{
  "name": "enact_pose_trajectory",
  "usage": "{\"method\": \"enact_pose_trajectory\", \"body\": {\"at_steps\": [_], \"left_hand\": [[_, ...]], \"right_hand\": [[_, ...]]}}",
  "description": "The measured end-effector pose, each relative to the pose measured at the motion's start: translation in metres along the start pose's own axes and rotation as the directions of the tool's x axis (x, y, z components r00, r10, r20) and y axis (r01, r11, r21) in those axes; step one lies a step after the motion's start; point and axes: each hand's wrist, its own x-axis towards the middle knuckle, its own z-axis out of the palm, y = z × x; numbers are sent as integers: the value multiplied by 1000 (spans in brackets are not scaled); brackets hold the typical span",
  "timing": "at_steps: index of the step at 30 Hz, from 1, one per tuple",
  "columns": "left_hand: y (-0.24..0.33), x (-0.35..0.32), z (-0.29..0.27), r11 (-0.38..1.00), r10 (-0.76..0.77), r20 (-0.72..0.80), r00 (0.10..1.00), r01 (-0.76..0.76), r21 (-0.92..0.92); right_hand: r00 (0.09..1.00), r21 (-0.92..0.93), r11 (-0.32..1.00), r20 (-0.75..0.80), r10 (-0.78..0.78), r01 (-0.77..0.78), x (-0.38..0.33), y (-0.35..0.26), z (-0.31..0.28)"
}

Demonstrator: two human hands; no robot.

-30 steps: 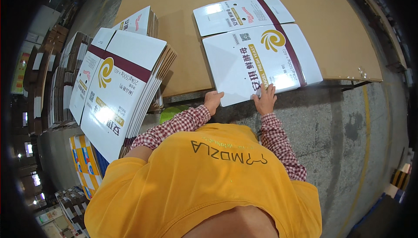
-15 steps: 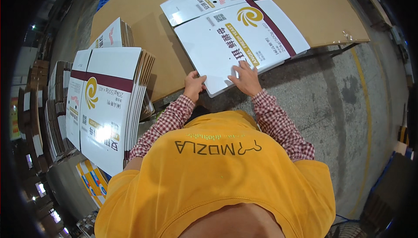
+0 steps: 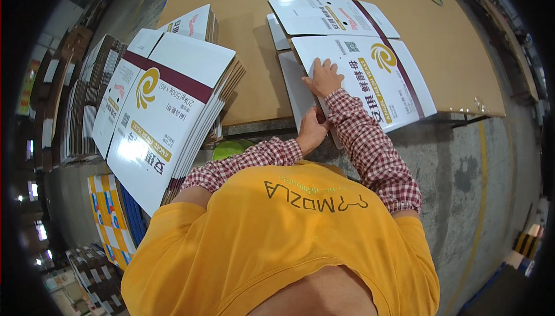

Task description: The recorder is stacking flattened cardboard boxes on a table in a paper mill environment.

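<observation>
A flattened white carton (image 3: 370, 79) with a maroon band and a gold swirl lies on the brown table, its near end over the front edge. Beneath it, the white panels of another flat carton (image 3: 296, 85) stick out on the left. My right hand (image 3: 325, 77) rests on the upper carton's left edge, fingers spread and lying flat. Just nearer to me, my left hand (image 3: 312, 130) has its fingers bent around the near edge where the two cartons overlap. Its fingertips are partly hidden.
A thick stack of matching flat cartons (image 3: 167, 96) leans at the table's left, with another small pile (image 3: 196, 24) behind it. The brown table top (image 3: 243, 44) stretches back. A green round object (image 3: 231, 149) sits below the front edge. More carton stacks (image 3: 87, 102) stand further left.
The upper carton has shifted over the one beneath, baring white panels on its left. My right hand has moved from the near edge to the left edge. The whole view has turned somewhat.
</observation>
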Motion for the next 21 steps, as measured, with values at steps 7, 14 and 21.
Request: {"method": "enact_pose_trajectory", "body": {"at_steps": [7,14,21], "left_hand": [[-1,4,-4,998,66,32,997,-66,-9],[20,85,-73,917,90,-142,986,-138,-374],[69,147,-80,876,173,151,973,-82,-475]], "right_hand": [[951,-272,948,-213,-225,164,8,-4,10],[921,-351,893,-160,-354,282,-16,23,-53],[873,-278,882,-210,-441,379,-89,42,-107]]}}
